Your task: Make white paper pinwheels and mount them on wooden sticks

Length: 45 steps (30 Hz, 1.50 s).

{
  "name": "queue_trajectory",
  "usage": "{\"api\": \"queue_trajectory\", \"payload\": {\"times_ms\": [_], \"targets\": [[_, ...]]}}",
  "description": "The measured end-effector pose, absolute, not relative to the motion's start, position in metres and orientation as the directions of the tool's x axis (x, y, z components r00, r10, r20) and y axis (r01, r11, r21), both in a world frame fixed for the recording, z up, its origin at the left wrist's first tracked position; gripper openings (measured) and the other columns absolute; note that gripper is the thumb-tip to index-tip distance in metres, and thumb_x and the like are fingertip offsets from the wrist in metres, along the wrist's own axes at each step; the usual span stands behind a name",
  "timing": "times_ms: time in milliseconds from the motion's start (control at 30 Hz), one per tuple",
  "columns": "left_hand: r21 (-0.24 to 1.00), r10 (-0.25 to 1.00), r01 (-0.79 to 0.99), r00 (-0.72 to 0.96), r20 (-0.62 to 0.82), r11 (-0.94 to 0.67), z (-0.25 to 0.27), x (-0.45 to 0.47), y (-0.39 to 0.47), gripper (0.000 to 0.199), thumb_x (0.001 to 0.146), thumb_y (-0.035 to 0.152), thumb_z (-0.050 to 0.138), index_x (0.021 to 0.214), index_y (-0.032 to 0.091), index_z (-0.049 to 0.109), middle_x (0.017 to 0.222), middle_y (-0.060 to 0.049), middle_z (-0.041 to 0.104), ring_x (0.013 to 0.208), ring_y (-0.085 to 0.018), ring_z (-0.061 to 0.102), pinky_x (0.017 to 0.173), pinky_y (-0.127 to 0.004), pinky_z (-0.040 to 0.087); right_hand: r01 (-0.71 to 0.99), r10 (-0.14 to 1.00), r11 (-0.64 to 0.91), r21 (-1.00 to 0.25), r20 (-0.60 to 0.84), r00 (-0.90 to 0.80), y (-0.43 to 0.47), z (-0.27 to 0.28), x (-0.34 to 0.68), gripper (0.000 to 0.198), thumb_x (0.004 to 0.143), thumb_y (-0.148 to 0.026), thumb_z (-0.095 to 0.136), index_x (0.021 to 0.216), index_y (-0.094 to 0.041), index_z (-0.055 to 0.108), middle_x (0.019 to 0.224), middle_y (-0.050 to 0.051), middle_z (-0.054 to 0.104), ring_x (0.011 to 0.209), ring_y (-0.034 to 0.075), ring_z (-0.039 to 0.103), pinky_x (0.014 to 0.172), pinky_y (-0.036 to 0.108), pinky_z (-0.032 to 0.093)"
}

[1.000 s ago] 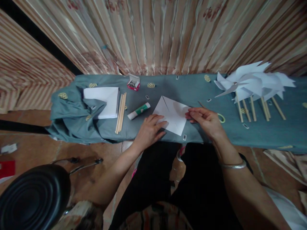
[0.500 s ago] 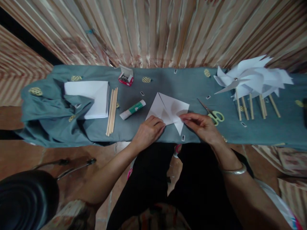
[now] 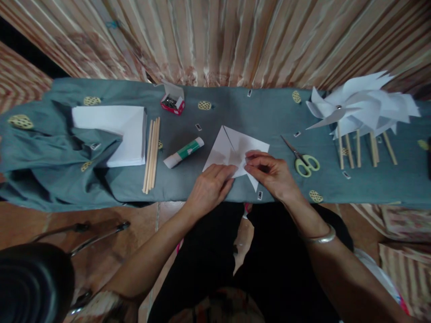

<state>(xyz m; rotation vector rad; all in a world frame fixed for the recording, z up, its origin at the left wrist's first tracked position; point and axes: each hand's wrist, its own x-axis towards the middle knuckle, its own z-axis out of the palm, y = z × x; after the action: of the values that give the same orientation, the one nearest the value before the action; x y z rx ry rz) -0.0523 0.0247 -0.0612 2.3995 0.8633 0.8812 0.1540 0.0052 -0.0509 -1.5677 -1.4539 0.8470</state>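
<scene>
Green glue-stick label (image 3: 191,150), unreadable, lies near the white paper (image 3: 229,155).

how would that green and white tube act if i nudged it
The tube would probably roll, since it looks round and lies on its side. The cloth beneath might slow it slightly. Its straight shape suggests it's stiff.
</scene>
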Motion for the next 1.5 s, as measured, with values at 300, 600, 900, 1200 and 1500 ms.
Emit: {"api": "queue_trajectory", "payload": {"times_ms": [300, 600, 900, 1200, 1500], "targets": [[0.585, 0.665, 0.383, 0.630, 0.401, -0.715, -0.064, -0.050, 0.023, 0.022, 0.095, 0.014, 0.052, 0.113, 0.014, 0.064, 0.099, -0.009, 0.068, 0.092, -0.020, 0.060, 0.082, -0.036, 0.056, 0.693, 0.984, 0.027, -0.721, 0.142, 0.110, 0.007, -0.044, 0.142, 0.007, 0.077, -0.021, 0.066, 0.070, -0.023, 0.069, 0.106, 0.007, 0.072, 0.096, 0.023, 0.067, 0.089, 0.043, 0.053], [0.585, 0.685, 0.403, 0.604, 0.408, -0.704, -0.065, -0.050, 0.022, 0.022, 0.096, 0.016, 0.050, 0.110, 0.012, 0.067, 0.095, -0.009, 0.068, 0.089, -0.019, 0.061, 0.080, -0.034, 0.057, 0.745, 0.978, 0.021, -0.666, 0.168, 0.122, 0.009, -0.043, 0.135, 0.010, 0.077, -0.018, 0.066, 0.068, -0.022, 0.066, 0.104, 0.008, 0.071, 0.098, 0.025, 0.065, 0.091, 0.044, 0.051], [0.615, 0.698, 0.400, 0.613, 0.371, -0.679, -0.065, -0.050, 0.023, 0.022, 0.096, 0.015, 0.050, 0.110, 0.014, 0.067, 0.095, -0.009, 0.068, 0.091, -0.020, 0.061, 0.082, -0.036, 0.056, 0.770, 0.976, 0.031, -0.638, 0.186, 0.116, 0.009, -0.045, 0.135, 0.011, 0.077, -0.017, 0.065, 0.068, -0.024, 0.064, 0.104, 0.006, 0.071, 0.100, 0.025, 0.065, 0.092, 0.044, 0.051], [0.598, 0.698, 0.412, 0.601, 0.390, -0.688, -0.066, -0.049, 0.022, 0.022, 0.095, 0.015, 0.051, 0.110, 0.011, 0.067, 0.095, -0.009, 0.068, 0.089, -0.019, 0.061, 0.081, -0.035, 0.056, 0.771, 0.973, 0.044, -0.635, 0.201, 0.109, 0.008, -0.045, 0.134, 0.011, 0.079, -0.017, 0.065, 0.069, -0.022, 0.064, 0.103, 0.008, 0.071, 0.101, 0.025, 0.065, 0.095, 0.045, 0.050], [0.584, 0.700, 0.424, 0.592, 0.400, -0.692, -0.066, -0.048, 0.021, 0.022, 0.095, 0.015, 0.050, 0.109, 0.012, 0.067, 0.094, -0.009, 0.068, 0.088, -0.020, 0.061, 0.079, -0.035, 0.057, 0.789, 0.977, 0.041, -0.612, 0.191, 0.097, 0.007, -0.043, 0.134, 0.011, 0.082, -0.020, 0.063, 0.072, -0.023, 0.066, 0.105, 0.008, 0.071, 0.102, 0.027, 0.064, 0.096, 0.047, 0.049]]}}
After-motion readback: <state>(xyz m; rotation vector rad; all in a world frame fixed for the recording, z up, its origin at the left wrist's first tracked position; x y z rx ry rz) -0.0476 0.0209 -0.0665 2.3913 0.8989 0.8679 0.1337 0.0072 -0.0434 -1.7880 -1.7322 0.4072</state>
